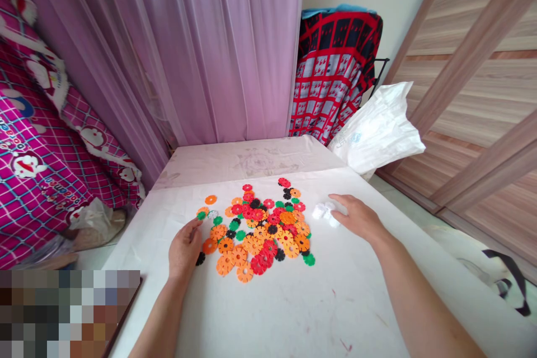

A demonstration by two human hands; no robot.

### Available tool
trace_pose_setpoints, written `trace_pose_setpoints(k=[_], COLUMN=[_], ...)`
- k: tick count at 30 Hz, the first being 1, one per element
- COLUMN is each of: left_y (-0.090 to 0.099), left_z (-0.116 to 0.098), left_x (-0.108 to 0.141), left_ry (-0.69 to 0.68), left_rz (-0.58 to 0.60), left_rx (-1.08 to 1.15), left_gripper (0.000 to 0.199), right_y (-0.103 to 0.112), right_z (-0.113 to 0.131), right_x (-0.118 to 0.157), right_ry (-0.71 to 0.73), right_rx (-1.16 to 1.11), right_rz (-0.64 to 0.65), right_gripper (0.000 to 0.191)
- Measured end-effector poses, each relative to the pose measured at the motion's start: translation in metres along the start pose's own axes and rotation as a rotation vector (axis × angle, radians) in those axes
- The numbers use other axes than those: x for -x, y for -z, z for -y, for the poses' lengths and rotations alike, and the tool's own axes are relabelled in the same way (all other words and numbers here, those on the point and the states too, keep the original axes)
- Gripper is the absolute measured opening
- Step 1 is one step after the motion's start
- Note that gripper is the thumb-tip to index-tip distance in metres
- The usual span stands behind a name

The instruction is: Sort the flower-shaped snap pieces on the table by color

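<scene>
Many small notched plastic discs (253, 244) in orange, red, green and black lie in a loose, overlapping heap on the white tabletop (310, 307). My left hand (183, 247) is at the heap's left edge, its fingers bent and drawn together at a green disc (201, 215). Just behind that green disc shows an orange one, and a white disc (212, 215) lies to its right. On the right, my right hand (356, 217) has thumb and forefinger apart beside a small cluster of white discs (325, 211), separate from the coloured heap.
A white plastic bag (373, 128) stands by the table's far right corner. Behind the table hangs a purple curtain (226, 50). A red-and-black patterned cloth (331, 72) drapes over something at the back, near a wooden wardrobe (474, 78). Pink patterned fabric (54, 151) hangs at left.
</scene>
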State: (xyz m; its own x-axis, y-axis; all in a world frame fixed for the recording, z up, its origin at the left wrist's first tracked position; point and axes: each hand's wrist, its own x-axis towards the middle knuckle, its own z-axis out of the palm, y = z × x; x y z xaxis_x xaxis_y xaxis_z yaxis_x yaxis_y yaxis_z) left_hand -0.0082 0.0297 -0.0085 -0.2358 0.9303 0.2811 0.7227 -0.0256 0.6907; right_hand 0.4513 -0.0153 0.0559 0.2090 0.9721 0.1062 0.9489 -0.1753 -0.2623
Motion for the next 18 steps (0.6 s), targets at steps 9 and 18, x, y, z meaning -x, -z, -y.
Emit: trace_pose_setpoints(k=[9, 18], left_y=[0.002, 0.000], left_z=[-0.003, 0.000], left_x=[0.001, 0.001], left_ry=[0.022, 0.013], left_rz=[0.010, -0.007], left_rx=[-0.007, 0.016], left_gripper=[0.031, 0.030], right_y=[0.000, -0.004], right_z=[0.007, 0.002], right_x=[-0.018, -0.020], right_ry=[0.017, -0.025], right_rx=[0.060, 0.039], right_rz=[0.155, 0.085], right_gripper=[0.042, 0.035])
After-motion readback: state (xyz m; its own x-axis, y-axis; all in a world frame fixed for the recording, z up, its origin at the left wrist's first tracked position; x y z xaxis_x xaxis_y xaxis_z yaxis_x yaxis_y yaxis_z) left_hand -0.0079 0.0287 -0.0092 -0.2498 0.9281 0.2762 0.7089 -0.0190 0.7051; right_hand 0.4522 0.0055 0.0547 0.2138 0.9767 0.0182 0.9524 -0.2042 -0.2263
